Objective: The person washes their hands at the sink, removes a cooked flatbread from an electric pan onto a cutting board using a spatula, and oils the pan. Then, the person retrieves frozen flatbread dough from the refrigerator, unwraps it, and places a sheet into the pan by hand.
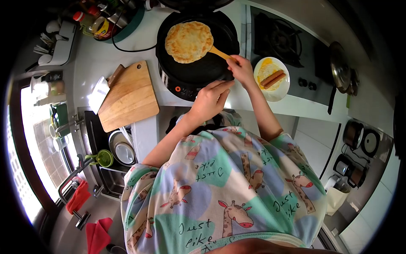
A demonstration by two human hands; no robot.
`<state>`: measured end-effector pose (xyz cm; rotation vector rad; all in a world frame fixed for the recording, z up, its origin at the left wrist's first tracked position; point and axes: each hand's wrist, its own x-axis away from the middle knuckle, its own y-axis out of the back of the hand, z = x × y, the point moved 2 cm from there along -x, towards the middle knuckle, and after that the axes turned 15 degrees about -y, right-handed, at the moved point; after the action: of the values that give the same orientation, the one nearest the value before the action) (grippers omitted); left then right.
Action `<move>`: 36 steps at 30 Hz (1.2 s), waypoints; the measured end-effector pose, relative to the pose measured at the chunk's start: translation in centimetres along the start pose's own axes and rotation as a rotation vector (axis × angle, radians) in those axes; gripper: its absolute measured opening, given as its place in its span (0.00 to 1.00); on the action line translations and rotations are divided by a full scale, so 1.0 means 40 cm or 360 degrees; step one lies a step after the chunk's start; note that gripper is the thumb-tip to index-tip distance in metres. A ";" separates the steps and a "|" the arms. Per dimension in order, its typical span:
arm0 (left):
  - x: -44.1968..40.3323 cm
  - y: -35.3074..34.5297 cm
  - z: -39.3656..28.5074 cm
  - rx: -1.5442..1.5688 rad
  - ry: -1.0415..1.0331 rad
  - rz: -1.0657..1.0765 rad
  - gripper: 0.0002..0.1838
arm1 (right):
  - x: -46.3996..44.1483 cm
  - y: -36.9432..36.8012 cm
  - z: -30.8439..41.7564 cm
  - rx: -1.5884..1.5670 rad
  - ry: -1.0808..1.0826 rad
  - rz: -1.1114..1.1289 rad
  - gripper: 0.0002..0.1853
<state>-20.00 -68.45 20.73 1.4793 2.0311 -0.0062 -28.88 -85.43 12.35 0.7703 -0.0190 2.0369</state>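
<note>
My right hand (240,70) grasps a yellow spatula (220,53) at the browned flatbread (189,42), not yet off the electric griddle (196,76); my left hand (209,101), fingers extended, appears empty.

Toasted golden-brown blotches mottle a pale yellow flatbread (188,42) against the solid black of a griddle (192,77), matched with a mustard-yellow spatula (220,53). A white plate (282,92), streaked bright yellow, sets off reddish-brown sausages (272,79); a cutting board (131,99) shows honey-toned wood. The shirt (224,186) mixes mint, lavender and cream patches with brown-spotted giraffes (their muzzles pink) and dark lettering. A lime-green cup (105,158) contrasts with an orange-red cloth (78,197).
</note>
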 end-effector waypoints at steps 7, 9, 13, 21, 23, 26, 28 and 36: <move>0.005 0.064 0.020 -0.0257 0.0085 -0.0264 0.22 | -0.006 -0.131 0.053 -0.0470 -0.0173 0.0369 0.15; 0.003 0.079 0.020 -0.0306 0.0141 -0.0300 0.23 | -0.004 -0.138 0.028 -0.0630 -0.0298 0.0437 0.14; 0.022 0.088 0.023 -0.0247 0.0210 -0.0276 0.24 | 0.031 -0.140 0.007 -0.0820 -0.0448 0.0532 0.13; 0.063 0.163 -0.007 -0.0345 0.0252 -0.0629 0.25 | 0.160 -0.263 0.093 -0.0601 -0.0145 0.0565 0.15; 0.084 0.190 -0.016 -0.0357 0.0346 -0.0789 0.26 | 0.190 -0.345 0.118 -0.0417 0.0417 0.0487 0.14; 0.162 0.213 -0.025 -0.0075 0.0535 -0.1164 0.28 | 0.262 -0.431 0.135 0.0201 0.1035 0.0371 0.18; 0.234 0.227 -0.027 0.0208 0.0724 -0.1406 0.29 | 0.280 -0.497 0.102 0.0456 0.1459 0.0399 0.25; 0.440 0.241 0.058 0.1030 0.1236 -0.1908 0.34 | 0.329 -0.617 0.064 0.0511 0.0873 0.0578 0.14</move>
<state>-13.80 -50.53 13.75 0.2651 3.4902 -0.7195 -13.42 -62.09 14.50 0.3885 0.5245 2.5786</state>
